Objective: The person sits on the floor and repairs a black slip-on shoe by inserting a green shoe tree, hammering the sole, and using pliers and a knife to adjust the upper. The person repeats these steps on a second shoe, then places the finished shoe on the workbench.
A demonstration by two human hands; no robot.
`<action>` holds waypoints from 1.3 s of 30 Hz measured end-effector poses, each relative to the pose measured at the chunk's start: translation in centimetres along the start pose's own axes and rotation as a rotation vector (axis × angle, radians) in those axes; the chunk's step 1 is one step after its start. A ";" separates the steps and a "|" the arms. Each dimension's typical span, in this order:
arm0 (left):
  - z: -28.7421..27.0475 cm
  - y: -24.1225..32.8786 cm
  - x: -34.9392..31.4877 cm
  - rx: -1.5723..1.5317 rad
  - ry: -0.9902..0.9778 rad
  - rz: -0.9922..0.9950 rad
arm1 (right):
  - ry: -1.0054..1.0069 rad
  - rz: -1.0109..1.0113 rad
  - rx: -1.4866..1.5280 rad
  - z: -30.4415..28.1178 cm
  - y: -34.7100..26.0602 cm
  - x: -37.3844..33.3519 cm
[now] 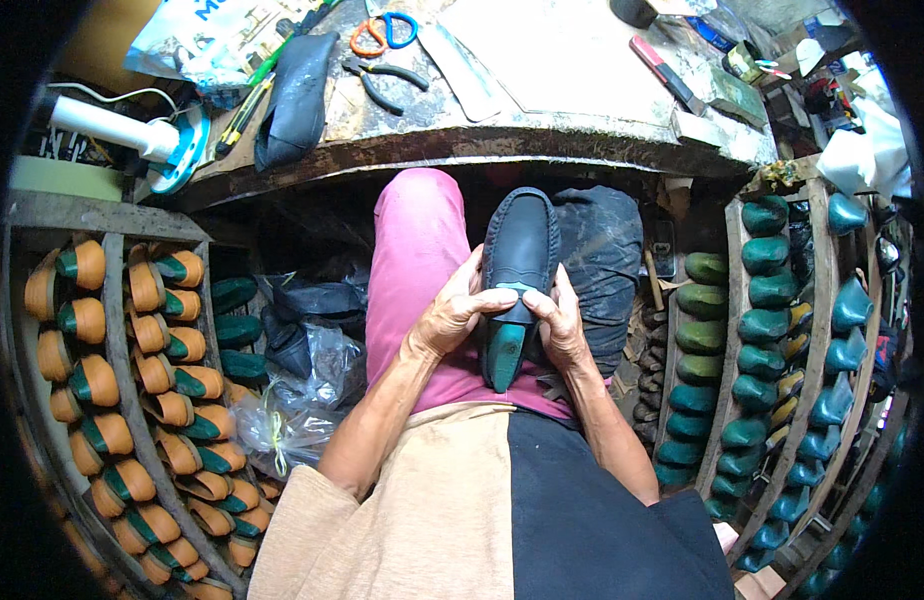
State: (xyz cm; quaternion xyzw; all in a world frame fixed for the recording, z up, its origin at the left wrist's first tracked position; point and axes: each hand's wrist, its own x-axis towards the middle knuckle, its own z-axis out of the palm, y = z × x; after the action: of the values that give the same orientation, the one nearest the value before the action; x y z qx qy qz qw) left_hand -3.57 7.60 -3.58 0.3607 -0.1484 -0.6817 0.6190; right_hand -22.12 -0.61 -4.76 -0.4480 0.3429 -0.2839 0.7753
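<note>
A dark moccasin-style loafer (522,240) with a puckered seam round its toe is fitted on a green shoe last (506,355). It lies over my lap, toe pointing away from me, and the last's heel end sticks out bare toward my waist. My left hand (460,308) grips its left side, thumb laid across the strap area. From the other side my right hand (562,325) holds it, thumb pressed near the same place. Between the thumbs shows a small pale-green patch (512,288). The fingers beneath the shoe are partly hidden.
Ahead is a worn workbench (402,150) carrying pliers (382,82), scissors (384,35), a dark leather piece (297,100) and a red-handled tool (667,75). Racks of orange shoes (102,375) stand left, green lasts (767,290) right. Plastic bags (307,375) lie by my left leg.
</note>
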 end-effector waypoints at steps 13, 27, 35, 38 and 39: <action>-1.8 -2.5 3.2 0.125 0.328 0.069 | 0.261 0.036 -0.312 0.3 4.2 3.8; -3.4 -3.5 3.3 -0.190 0.220 -0.023 | 0.278 0.251 -0.126 -0.7 5.5 5.8; -4.3 -4.8 5.2 -0.130 0.354 -0.056 | 0.183 0.347 -0.001 0.0 4.6 6.8; -5.5 -4.8 6.3 -0.187 0.457 -0.067 | 0.280 0.460 -0.052 1.0 5.5 8.4; -5.8 -4.8 6.6 -0.188 0.441 -0.076 | 0.289 0.500 -0.001 1.2 6.0 8.8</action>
State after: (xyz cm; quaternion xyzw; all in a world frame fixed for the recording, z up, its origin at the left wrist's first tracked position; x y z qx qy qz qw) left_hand -3.05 3.69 -12.78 0.4470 0.0680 -0.6199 0.6413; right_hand -15.08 -4.01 -12.11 -0.3049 0.5499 -0.1447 0.7641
